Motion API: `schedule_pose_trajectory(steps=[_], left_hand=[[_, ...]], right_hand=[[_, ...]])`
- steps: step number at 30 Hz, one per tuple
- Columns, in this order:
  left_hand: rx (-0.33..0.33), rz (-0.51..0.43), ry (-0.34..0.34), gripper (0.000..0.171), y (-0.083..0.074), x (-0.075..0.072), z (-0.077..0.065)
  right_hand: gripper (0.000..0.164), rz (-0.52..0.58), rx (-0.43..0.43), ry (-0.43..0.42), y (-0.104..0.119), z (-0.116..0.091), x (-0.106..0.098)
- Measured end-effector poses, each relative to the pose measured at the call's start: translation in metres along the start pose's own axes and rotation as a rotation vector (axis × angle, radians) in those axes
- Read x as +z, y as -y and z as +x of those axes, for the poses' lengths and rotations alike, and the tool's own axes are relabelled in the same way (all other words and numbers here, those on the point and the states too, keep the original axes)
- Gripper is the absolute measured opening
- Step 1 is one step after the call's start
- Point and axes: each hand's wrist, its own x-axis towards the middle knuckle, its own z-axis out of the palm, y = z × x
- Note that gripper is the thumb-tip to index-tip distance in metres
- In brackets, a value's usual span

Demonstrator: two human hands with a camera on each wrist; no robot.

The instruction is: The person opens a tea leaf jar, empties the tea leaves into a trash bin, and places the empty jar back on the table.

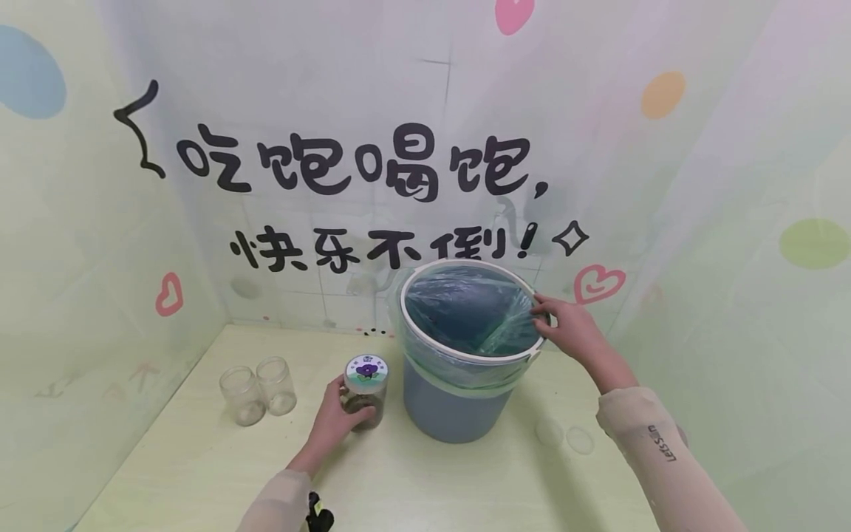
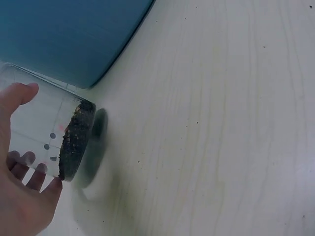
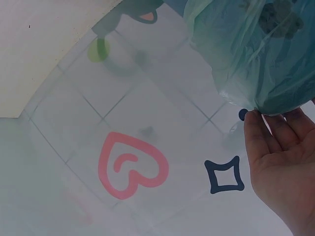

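Note:
My left hand (image 1: 335, 421) holds a clear jar (image 2: 39, 118) around its side, thumb on one side and fingers on the other. A lid (image 1: 367, 372) printed with a purple flower tops the jar, and a dark crumbly layer (image 2: 76, 140) lies at its bottom. Right beside it stands a blue-grey trash bin (image 1: 452, 414), lined with a thin green plastic bag (image 1: 459, 379) under a white ring (image 1: 425, 341). At the bin's right rim my right hand (image 1: 568, 325) grips the edge, its fingers over the rim and bag.
Two clear jars without lids, one left (image 1: 242, 399) and one right (image 1: 275, 388), stand together on the pale wooden table (image 1: 199, 473) at the left. Two clear round discs (image 1: 549, 431) lie right of the bin. Printed curtains (image 1: 319, 89) enclose the back and sides.

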Motion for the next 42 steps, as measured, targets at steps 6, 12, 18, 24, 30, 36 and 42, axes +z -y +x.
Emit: schedule_pose_trajectory(steps=[6, 12, 18, 24, 30, 36, 42], left_hand=[[-0.005, -0.041, -0.026, 0.09, -0.014, -0.011, -0.001], [0.017, -0.086, 0.001, 0.089, -0.035, -0.025, 0.002], [0.087, -0.079, 0.024, 0.086, -0.066, -0.046, 0.003], [0.17, -0.087, 0.051, 0.082, -0.103, -0.069, 0.004], [0.273, 0.01, 0.051, 0.083, -0.139, -0.087, 0.006], [0.363, 0.086, 0.033, 0.086, -0.173, -0.1, 0.008], [0.426, 0.161, 0.02, 0.088, -0.2, -0.099, 0.01]], right_hand=[[0.027, 0.004, 0.003, 0.002, 0.001, 0.0, 0.0], [0.028, 0.003, 0.007, 0.009, 0.001, -0.001, -0.001], [0.029, -0.005, -0.015, 0.023, 0.002, -0.001, -0.006], [0.034, -0.002, -0.016, 0.055, 0.006, 0.001, -0.011], [0.038, -0.007, 0.001, 0.074, 0.014, 0.006, -0.02], [0.04, -0.019, -0.001, 0.081, 0.027, 0.014, -0.028], [0.04, -0.026, -0.024, 0.083, 0.036, 0.019, -0.035]])
